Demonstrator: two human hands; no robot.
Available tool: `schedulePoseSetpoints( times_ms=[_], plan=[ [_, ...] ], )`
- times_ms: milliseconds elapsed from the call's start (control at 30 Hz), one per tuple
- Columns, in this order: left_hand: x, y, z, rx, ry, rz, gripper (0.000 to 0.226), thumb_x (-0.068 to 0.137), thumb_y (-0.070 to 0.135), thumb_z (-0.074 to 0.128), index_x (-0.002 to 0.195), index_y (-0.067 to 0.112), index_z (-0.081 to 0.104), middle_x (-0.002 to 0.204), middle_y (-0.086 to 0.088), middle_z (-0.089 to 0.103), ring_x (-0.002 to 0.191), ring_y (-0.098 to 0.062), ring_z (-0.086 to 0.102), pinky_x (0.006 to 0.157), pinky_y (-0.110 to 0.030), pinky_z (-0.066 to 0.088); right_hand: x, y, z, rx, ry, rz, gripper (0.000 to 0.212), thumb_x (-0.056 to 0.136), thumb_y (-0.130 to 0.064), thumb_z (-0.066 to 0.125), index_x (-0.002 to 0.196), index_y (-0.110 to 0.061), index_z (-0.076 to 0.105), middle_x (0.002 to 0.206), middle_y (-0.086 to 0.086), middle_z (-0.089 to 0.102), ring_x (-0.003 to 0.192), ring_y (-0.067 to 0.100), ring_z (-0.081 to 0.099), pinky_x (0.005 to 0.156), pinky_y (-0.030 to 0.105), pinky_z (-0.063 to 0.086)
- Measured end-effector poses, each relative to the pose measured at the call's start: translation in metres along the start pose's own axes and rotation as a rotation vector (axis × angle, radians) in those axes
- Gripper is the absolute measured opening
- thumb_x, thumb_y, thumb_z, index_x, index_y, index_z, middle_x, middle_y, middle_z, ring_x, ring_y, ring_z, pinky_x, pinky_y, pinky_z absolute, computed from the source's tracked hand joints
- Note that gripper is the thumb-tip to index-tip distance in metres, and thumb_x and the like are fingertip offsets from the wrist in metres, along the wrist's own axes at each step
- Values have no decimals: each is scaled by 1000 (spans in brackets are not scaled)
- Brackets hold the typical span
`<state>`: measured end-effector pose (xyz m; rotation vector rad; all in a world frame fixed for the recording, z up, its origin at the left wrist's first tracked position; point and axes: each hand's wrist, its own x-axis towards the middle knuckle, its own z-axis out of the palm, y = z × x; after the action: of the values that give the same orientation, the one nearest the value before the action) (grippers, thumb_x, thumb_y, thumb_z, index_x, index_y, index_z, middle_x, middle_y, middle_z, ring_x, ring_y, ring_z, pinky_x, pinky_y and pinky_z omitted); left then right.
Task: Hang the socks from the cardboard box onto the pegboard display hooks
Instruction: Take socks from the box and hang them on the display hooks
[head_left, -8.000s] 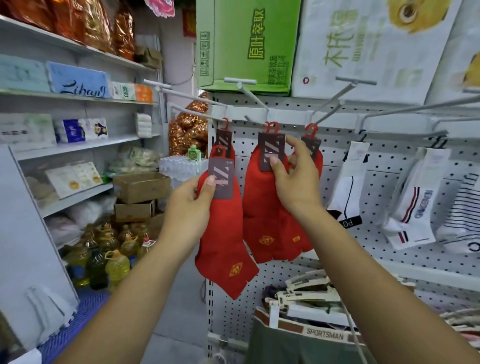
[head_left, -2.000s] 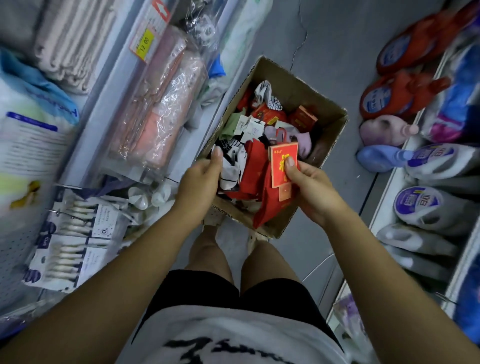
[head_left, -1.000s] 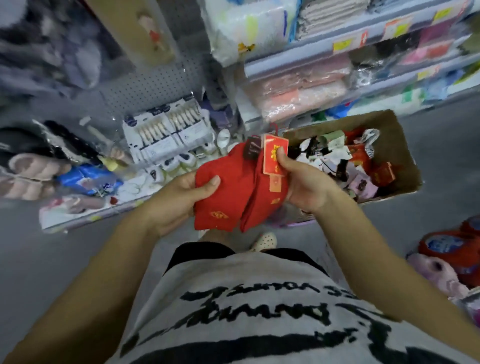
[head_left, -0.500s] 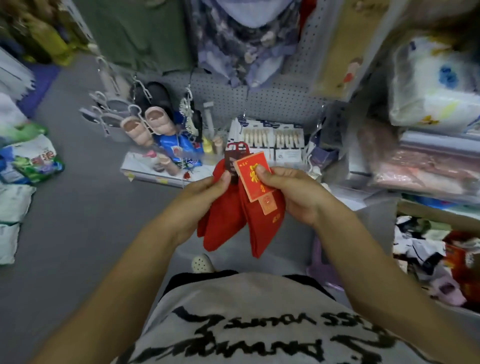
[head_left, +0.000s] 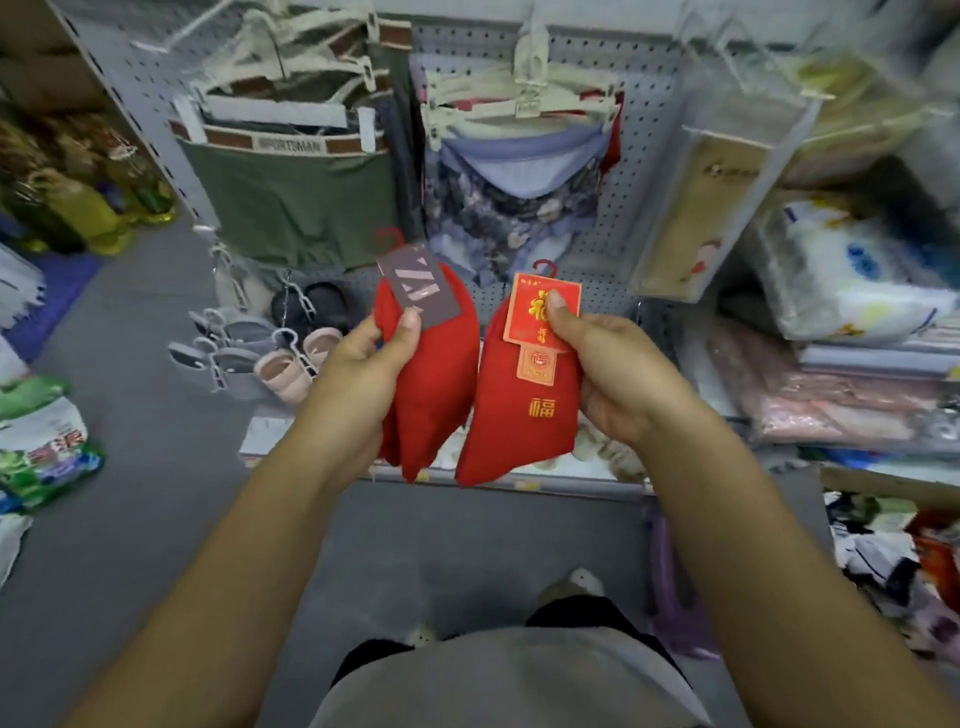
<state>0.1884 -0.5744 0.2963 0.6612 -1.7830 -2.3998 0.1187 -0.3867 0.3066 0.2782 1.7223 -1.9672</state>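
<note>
Up before the pegboard (head_left: 623, 156), well apart from the cardboard box (head_left: 893, 483) at lower right, gripped one pair of red socks (head_left: 436, 395) in the left hand (head_left: 358, 379), fingers curled round it and thumb on its grey card (head_left: 418, 286); pinched a second red pair (head_left: 524, 431) in the right hand (head_left: 618, 374) by its red card (head_left: 540, 317). Judged light, soft and floppy, so best taken by the stiff card just under the small red hook (head_left: 544, 267). Read gold 福 on red card and sock, pale slashes on the grey card, SPORTSMAN on a waistband (head_left: 291, 144) behind.
</note>
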Motion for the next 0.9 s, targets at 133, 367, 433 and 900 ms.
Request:
schedulePoseSetpoints(
  times_ms=[133,367,433,900],
  plan=[
    [23,28,47,-51,-71,49,26,103,23,54,125,16,68,111,-1,77,99,-13,74,84,-27,61,3,-43,-21,82,4,-73,31,102,-27,56,111,-1,70,101,14,77,89,26,75,81,43,62],
    [73,82,154,-73,-79,203,20,99,30,61,107,18,74,102,-3,79,90,-16,76,80,-31,58,27,-138,-89,93,0,-263,15,92,-9,57,102,-6,68,90,13,73,79,26,70,80,45,57],
    [87,99,191,-69,-88,277,19,99,31,61,107,19,74,101,-2,79,90,-16,76,79,-31,58,36,-170,-111,50,12,-350,15,95,-6,54,97,-7,69,84,11,73,74,23,70,76,41,56],
    [157,152,346,-53,14,527,11,96,30,68,97,26,79,94,-1,80,91,-20,76,90,-44,59,102,-312,-247,46,159,-627,29,94,-19,69,120,-14,57,89,5,79,71,16,75,60,34,59]
  ],
)
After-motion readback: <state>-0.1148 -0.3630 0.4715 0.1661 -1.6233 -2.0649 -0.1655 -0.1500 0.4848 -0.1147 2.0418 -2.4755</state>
